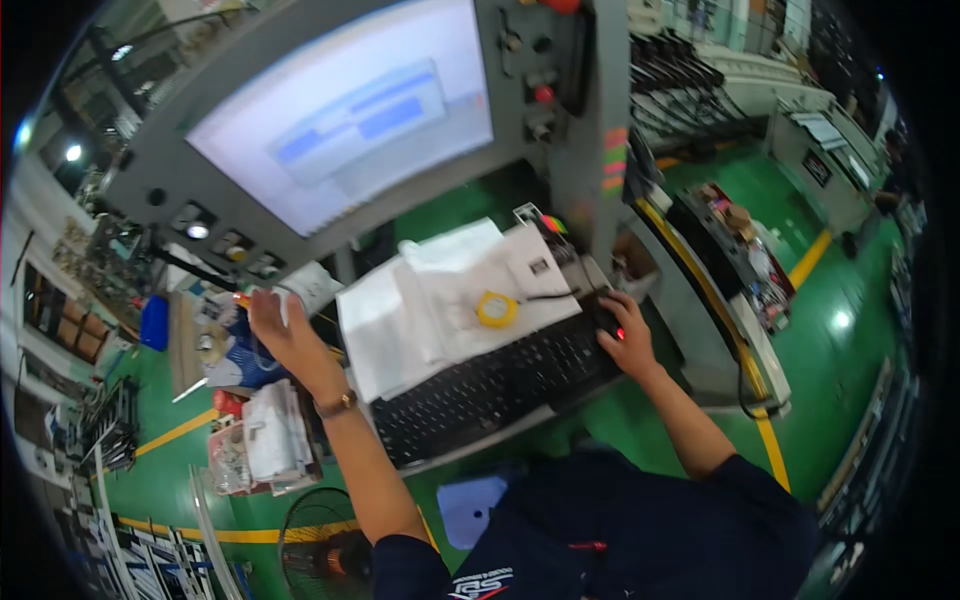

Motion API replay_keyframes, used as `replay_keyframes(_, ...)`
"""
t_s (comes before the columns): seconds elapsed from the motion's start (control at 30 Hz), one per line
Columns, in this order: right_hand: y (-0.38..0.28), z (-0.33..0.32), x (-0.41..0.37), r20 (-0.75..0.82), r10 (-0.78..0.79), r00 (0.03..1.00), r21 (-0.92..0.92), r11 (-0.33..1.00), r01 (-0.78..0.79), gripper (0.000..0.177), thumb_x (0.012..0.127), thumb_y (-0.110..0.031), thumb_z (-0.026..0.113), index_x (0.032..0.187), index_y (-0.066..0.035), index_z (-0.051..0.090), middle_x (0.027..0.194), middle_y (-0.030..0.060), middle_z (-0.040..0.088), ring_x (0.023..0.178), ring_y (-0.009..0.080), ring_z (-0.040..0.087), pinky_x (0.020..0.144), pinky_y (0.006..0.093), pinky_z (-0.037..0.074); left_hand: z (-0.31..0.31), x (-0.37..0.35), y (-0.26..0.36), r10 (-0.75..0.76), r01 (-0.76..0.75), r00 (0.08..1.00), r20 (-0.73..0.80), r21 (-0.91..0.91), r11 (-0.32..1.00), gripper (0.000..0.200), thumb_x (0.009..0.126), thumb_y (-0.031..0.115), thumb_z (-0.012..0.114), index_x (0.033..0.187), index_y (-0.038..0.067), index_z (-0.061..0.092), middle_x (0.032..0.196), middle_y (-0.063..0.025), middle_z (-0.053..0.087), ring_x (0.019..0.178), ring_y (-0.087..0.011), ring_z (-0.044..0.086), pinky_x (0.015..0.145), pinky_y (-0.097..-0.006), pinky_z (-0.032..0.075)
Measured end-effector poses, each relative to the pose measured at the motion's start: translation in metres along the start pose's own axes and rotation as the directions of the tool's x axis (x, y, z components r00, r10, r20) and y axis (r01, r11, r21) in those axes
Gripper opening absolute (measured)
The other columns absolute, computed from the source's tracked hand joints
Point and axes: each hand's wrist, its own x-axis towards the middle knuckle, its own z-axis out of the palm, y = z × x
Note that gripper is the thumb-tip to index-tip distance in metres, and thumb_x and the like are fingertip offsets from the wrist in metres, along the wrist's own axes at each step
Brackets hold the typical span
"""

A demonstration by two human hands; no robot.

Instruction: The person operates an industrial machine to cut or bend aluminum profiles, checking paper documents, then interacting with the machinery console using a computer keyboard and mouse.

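Mixed light, moderately bright. Screen [350, 110] is the strongest glow – washed pale, its text soft and unreadable. Papers [385, 345] catch bright light, most so towards the far edge of the tray [470, 449]; keyboard [490, 385] sits dark along the near edge, key legends too small to read. Small red glow at the mouse [606, 318]. Lamp [74, 153] flares white; green floor [810, 370] shows a glare spot. Dark shirt [640, 520] loses detail. Heavy fisheye – straight lines bow, corners go black, background soft.
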Motion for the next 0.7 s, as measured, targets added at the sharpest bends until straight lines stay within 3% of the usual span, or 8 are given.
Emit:
replay_keyframes(0.03,0.002,0.001,-0.001,-0.008,-0.033,0.999,-0.006,0.999,0.033,0.061,0.087,-0.019,0.079,0.146,-0.009,0.067,0.157,0.0178,0.058,0.144,0.0427,0.06,0.117,0.0491,0.052,0.007,-0.042,0.008,-0.082,0.077,0.99,0.112,0.05,0.996,0.06,0.109,0.005,0.071,0.163,-0.003,0.048,0.163,-0.0184,0.055,0.152,-0.0278,0.052,0.128,-0.0426,0.041)
replay_keyframes(0.1,-0.001,-0.001,-0.002,0.014,0.016,1.0,-0.015,1.0,-0.016,0.062,0.087,-0.019,0.079,0.147,-0.009,0.066,0.158,0.0179,0.058,0.143,0.0433,0.06,0.117,0.0496,0.052,0.017,-0.123,0.013,-0.092,-0.052,0.921,0.379,0.353,0.934,0.055,0.105,0.009,0.077,0.155,0.0,0.058,0.157,-0.0158,0.062,0.146,-0.0299,0.058,0.122,-0.0448,0.045)
replay_keyframes(0.17,-0.001,-0.001,-0.003,0.017,0.013,1.0,-0.027,1.0,-0.013,0.062,0.087,-0.02,0.079,0.147,-0.009,0.066,0.158,0.0178,0.057,0.143,0.0434,0.06,0.117,0.0494,0.052,0.033,-0.194,0.028,-0.279,0.035,0.76,0.586,0.393,0.919,0.058,0.1,0.018,0.083,0.152,0.004,0.063,0.157,-0.0188,0.062,0.149,-0.036,0.056,0.124,-0.0476,0.044)
replay_keyframes(0.23,-0.001,-0.001,0.0,0.013,0.007,1.0,-0.033,0.999,-0.006,0.061,0.087,-0.02,0.079,0.146,-0.009,0.066,0.159,0.0178,0.057,0.143,0.0433,0.06,0.117,0.0494,0.052,0.039,-0.25,0.02,-0.119,-0.214,0.584,0.803,0.294,0.932,0.061,0.093,0.019,0.088,0.149,0.007,0.065,0.155,-0.0194,0.063,0.15,-0.0406,0.054,0.127,-0.0528,0.042)
replay_keyframes(0.3,-0.003,-0.002,0.0,0.016,0.019,1.0,-0.033,0.999,-0.019,0.061,0.087,-0.02,0.079,0.146,-0.008,0.066,0.159,0.0179,0.057,0.143,0.0431,0.06,0.117,0.0494,0.051,0.044,-0.286,0.023,-0.071,-0.317,0.407,0.911,0.214,0.924,0.063,0.093,0.022,0.087,0.149,0.007,0.064,0.161,-0.0207,0.056,0.154,-0.0454,0.048,0.131,-0.06,0.035)
replay_keyframes(0.47,-0.005,-0.002,0.0,0.013,0.03,0.999,-0.006,1.0,-0.03,0.061,0.087,-0.02,0.079,0.146,-0.008,0.066,0.159,0.018,0.057,0.142,0.0432,0.06,0.118,0.0499,0.052,0.049,-0.318,0.017,-0.11,-0.4,0.193,0.975,0.181,0.899,0.073,0.094,0.028,0.087,0.157,0.004,0.057,0.167,-0.0238,0.049,0.158,-0.0466,0.041,0.132,-0.0633,0.032)
replay_keyframes(0.57,-0.006,-0.004,-0.003,0.019,0.039,0.999,-0.001,0.999,-0.038,0.061,0.087,-0.021,0.079,0.146,-0.009,0.066,0.159,0.0175,0.057,0.143,0.0431,0.06,0.118,0.0497,0.052,0.051,-0.323,0.013,-0.097,-0.429,0.16,0.982,0.158,0.889,0.077,0.093,0.029,0.087,0.158,0.003,0.055,0.167,-0.0259,0.048,0.159,-0.0473,0.04,0.132,-0.0637,0.031)
replay_keyframes(0.7,-0.006,-0.002,-0.001,0.009,0.017,1.0,-0.025,1.0,-0.017,0.061,0.087,-0.022,0.079,0.146,-0.01,0.066,0.159,0.0169,0.057,0.144,0.0429,0.06,0.118,0.0494,0.051,0.055,-0.325,0.013,-0.104,-0.427,0.193,0.976,0.179,0.886,0.08,0.093,0.029,0.087,0.16,0.003,0.053,0.166,-0.0282,0.047,0.159,-0.0485,0.04,0.133,-0.0645,0.031)
